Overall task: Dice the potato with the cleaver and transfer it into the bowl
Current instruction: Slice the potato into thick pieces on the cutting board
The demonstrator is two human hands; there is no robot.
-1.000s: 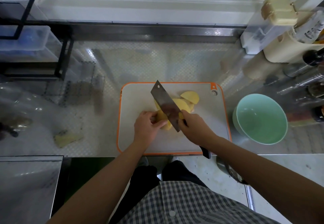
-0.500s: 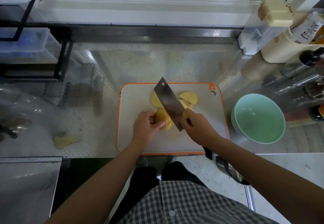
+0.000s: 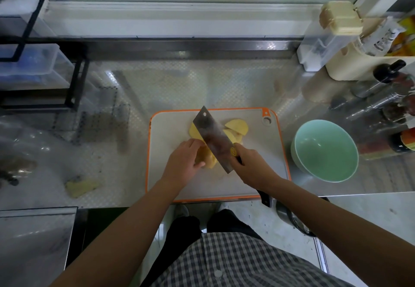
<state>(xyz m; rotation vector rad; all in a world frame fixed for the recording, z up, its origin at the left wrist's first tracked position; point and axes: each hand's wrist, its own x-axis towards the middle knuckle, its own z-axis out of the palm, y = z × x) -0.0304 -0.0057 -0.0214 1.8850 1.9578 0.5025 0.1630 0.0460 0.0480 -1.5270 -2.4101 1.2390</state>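
The cleaver (image 3: 214, 138) blade hides the middle of the potato (image 3: 237, 126) slices, and the left hand (image 3: 183, 161) covers the near piece. The right hand (image 3: 251, 167) swallows most of the handle. The bottles (image 3: 389, 73) run off the right edge, blurred.

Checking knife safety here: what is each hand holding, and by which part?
The right hand grips the cleaver where handle meets blade. The left hand holds the potato piece by its left side, beside the blade.

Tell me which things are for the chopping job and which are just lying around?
For the job: potato held by the left hand, cleaver in the right hand, cutting board, green bowl.
Just lying around: yellowish scrap, dark bottles, clear box.
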